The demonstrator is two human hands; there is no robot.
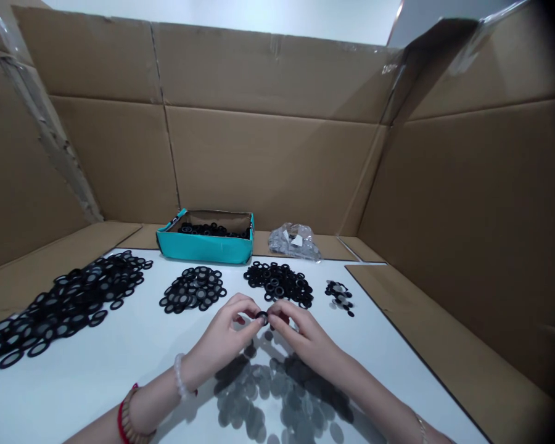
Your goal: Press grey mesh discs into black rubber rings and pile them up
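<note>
My left hand (pixel 226 336) and my right hand (pixel 300 336) meet at the middle of the white table (pixel 120 364). Between their fingertips they pinch one small black ring (pixel 261 317), both hands closed on it. Under my wrists lies a heap of thin grey round discs (pixel 277 394). Just beyond the fingers sits a pile of black rings (pixel 280 282). To its left is a pile of rings with grey centres (pixel 194 288).
A large spread of black-rimmed pieces (pixel 65 302) covers the table's left side. A small cluster of pieces (pixel 340 295) lies at right. A teal box (pixel 206 237) of black rings and a clear plastic bag (pixel 295 240) stand at the back. Cardboard walls (pixel 268 154) surround the table.
</note>
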